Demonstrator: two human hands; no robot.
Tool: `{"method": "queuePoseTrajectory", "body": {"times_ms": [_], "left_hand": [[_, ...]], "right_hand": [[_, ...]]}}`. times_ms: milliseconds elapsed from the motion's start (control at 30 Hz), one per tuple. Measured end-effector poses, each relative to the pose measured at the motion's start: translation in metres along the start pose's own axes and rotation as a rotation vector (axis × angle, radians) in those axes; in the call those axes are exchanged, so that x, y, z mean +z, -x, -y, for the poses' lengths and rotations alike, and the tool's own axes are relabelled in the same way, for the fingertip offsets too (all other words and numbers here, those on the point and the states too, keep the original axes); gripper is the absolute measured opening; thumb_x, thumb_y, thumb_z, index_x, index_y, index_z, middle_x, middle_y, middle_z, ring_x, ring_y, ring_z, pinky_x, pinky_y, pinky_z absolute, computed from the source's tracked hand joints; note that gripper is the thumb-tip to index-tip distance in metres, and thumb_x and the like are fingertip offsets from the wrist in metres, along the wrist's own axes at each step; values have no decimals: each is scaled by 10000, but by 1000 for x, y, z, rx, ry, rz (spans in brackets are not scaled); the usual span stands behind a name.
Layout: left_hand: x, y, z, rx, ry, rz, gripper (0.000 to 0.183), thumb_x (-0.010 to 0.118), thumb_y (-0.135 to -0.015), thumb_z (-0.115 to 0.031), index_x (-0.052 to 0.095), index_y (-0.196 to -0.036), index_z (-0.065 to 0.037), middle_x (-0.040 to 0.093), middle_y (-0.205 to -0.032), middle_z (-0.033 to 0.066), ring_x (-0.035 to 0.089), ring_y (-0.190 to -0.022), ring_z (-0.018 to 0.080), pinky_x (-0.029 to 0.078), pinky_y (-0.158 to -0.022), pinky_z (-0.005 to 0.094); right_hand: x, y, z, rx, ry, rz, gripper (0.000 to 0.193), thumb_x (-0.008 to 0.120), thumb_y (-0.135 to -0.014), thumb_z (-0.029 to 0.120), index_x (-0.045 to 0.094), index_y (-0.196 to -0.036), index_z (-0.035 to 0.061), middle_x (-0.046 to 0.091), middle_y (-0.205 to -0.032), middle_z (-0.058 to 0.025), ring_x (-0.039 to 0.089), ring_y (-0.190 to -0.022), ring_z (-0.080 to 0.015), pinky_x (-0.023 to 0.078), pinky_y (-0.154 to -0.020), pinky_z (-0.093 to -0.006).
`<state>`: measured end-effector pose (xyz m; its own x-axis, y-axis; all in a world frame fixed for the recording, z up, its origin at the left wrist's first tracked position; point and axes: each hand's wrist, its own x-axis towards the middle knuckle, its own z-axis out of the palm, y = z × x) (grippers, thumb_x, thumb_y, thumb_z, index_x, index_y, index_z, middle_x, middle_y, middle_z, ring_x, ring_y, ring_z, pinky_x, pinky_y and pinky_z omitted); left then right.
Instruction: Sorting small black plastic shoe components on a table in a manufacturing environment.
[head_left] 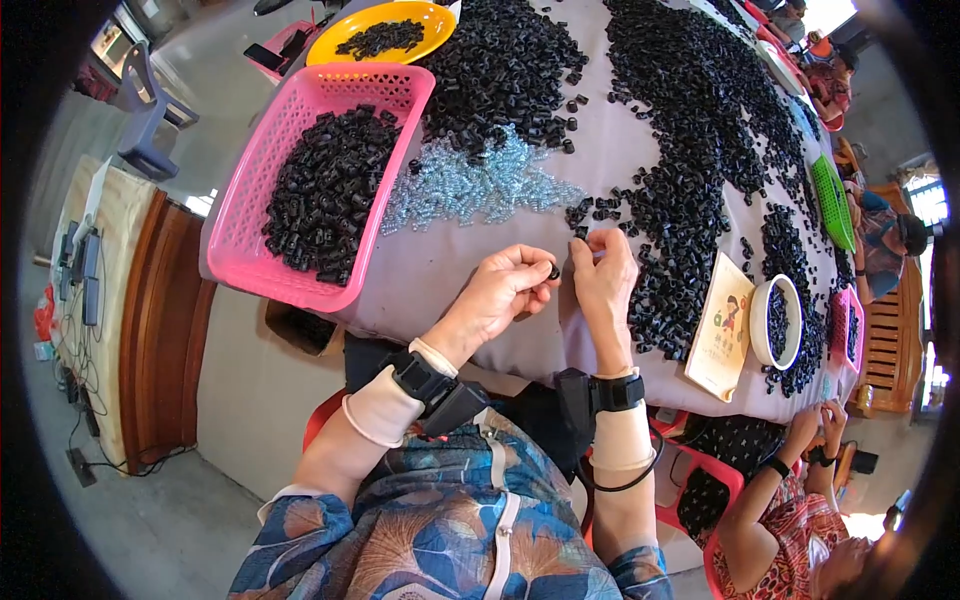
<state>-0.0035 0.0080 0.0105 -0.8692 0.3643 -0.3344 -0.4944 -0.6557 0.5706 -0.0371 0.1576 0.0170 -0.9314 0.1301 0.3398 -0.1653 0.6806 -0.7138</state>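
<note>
Above the near edge of the table, my left hand (510,288) pinches a small black plastic part (554,271) between thumb and fingertips. My right hand (608,278) is just to its right, fingers curled and thumb close to the forefinger. Its tips reach small black parts at the edge of the right-hand heap (665,245); whether one is gripped is hard to make out. Beyond my left hand lies a pile of small clear bluish springs or coils (480,180). A pink basket (238,215) of black parts stands left of it.
A yellow plate (440,22) with black pieces lies at the far left, beside another black heap (500,70). To the right are a booklet (715,340), a white bowl (760,350), a green basket (832,205) and a small pink basket (850,350). Other people sit along that side.
</note>
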Motion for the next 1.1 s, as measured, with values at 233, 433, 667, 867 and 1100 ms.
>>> {"method": "queuePoseTrajectory", "body": {"times_ms": [233, 433, 667, 867, 1100], "left_hand": [[-2, -1, 3, 1, -10, 3, 116, 564, -885, -116, 568, -981, -52, 613, -806, 71, 548, -617, 104, 429, -524, 218], [-2, 0, 2, 20, -12, 11, 114, 562, -885, -115, 567, -981, -52, 614, -807, 75, 549, -616, 106, 433, -524, 223], [0, 0, 1, 11, -10, 4, 110, 559, -886, -106, 565, -982, -53, 617, -817, 80, 551, -619, 110, 437, -525, 228], [-2, -1, 3, 22, -13, -5, 111, 559, -886, -104, 562, -981, -48, 615, -822, 89, 548, -616, 112, 435, -524, 229], [-2, 0, 3, 23, -9, 2, 109, 560, -885, -103, 561, -981, -51, 616, -822, 92, 548, -616, 111, 434, -525, 229]], "right_hand": [[5, -3, 3, -18, 174, 28, 135, 608, -793, 127, 531, -874, 52, 565, -854, -136, 576, -726, -342, 460, -629, -420], [9, -5, 6, 35, 267, 54, 139, 587, -805, 163, 526, -895, 77, 558, -893, -123, 580, -748, -348, 458, -634, -442], [6, -6, 11, 23, 253, 106, 128, 579, -799, 155, 525, -901, 99, 546, -927, -110, 581, -764, -343, 459, -644, -446], [8, -5, 12, 23, 254, 120, 119, 572, -796, 127, 517, -898, 99, 543, -931, -106, 580, -777, -337, 453, -645, -443], [4, -1, 15, -18, 230, 132, 104, 555, -801, 101, 510, -894, 90, 544, -911, -112, 579, -765, -332, 444, -641, -441]]}}
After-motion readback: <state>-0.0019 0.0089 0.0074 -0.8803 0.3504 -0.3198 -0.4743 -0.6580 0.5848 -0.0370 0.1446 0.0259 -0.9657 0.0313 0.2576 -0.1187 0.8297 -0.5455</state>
